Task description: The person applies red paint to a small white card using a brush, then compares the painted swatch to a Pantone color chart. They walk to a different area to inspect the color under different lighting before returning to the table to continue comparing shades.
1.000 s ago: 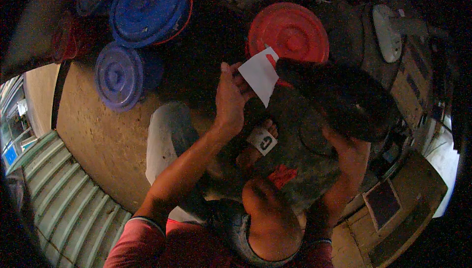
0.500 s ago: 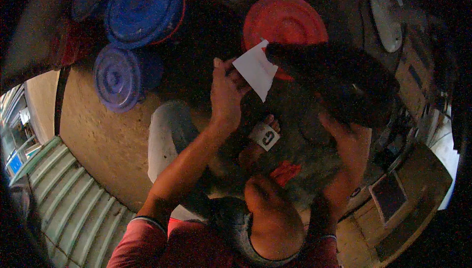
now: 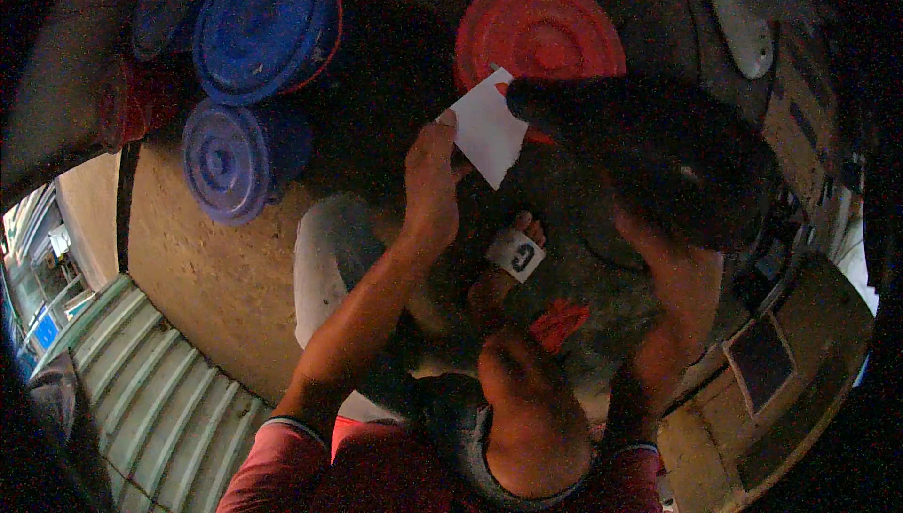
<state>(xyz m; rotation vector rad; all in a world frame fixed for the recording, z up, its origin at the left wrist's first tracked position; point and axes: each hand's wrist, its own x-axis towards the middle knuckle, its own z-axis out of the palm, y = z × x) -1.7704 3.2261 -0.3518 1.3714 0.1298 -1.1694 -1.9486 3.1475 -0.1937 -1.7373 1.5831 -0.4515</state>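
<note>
My left hand (image 3: 433, 179) is closed on the left edge of a white sheet (image 3: 491, 127), pinching it between thumb and fingers. The sheet is held up at a tilt, its lower right edge ragged. Against its upper right side lies the narrow end of a large black object (image 3: 658, 151), with a bit of red at the contact. From below, my right hand (image 3: 658, 236) grips this black object; its fingers are mostly hidden in shadow, and darkness hides what the object is.
A red lidded bucket (image 3: 541, 33) stands beyond my hands. Blue (image 3: 263, 29) and purple-blue (image 3: 226, 163) lidded buckets stand at left. A red scrap (image 3: 562, 325) and a foot with a marked white patch (image 3: 515, 255) are below. Corrugated sheeting (image 3: 160, 400) lies lower left.
The view has shifted slightly. My left thumb and fingers have drawn in closer on the edge of the white sheet. The black object stays against the sheet.
</note>
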